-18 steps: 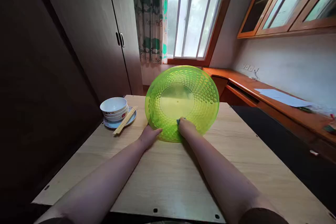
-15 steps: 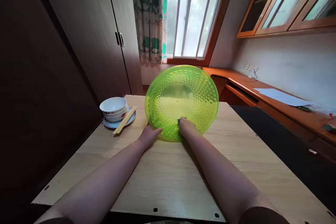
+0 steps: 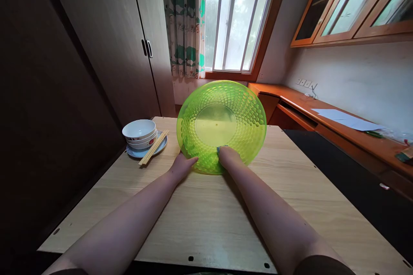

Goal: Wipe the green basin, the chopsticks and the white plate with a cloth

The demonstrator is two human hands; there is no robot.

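Basin (image 3: 216, 124), green and tilted, on my feed — left hand (image 3: 182, 164) grips it at lower left, right hand (image 3: 229, 157) clenches a small bluish thing (image 3: 218, 150) I can't identify.

Head-worn view, forward and down across table (image 3: 200, 215) toward window (image 3: 240, 17)

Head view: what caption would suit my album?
Left hand gripping a tilted basin, right hand inside it with something bluish; bowls and chopsticks at left.
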